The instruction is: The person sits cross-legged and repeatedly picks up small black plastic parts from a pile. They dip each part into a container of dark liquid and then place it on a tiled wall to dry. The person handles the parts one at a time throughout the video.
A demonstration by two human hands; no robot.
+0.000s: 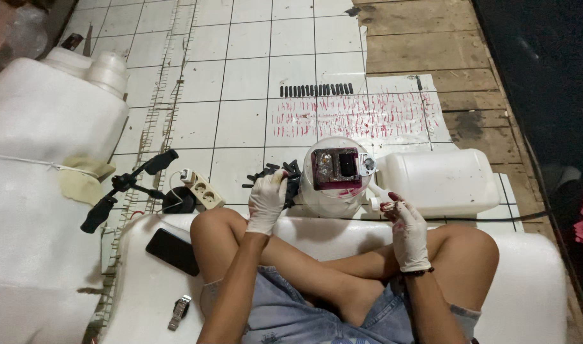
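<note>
I sit cross-legged on a white foam pad, both hands in white gloves. My left hand [266, 199] reaches down to a pile of small black sticks [273, 173] on the tiled floor and closes on some of them. My right hand [407, 227], its glove stained red, grips a small white tube [377, 193] beside a round clear container [335, 173]. On top of the container rests a dark, red-stained block [336, 168]. Rows of red marks [355, 116] and a line of black sticks [317, 90] lie on the tiles beyond.
A white plastic jerrycan [439, 180] lies right of the container. A second jerrycan [46, 114] is at the left. A small black tripod [127, 186], a power strip [203, 190], a phone [172, 251] and a wristwatch [179, 311] are near my left knee. Wooden boards [425, 38] are far right.
</note>
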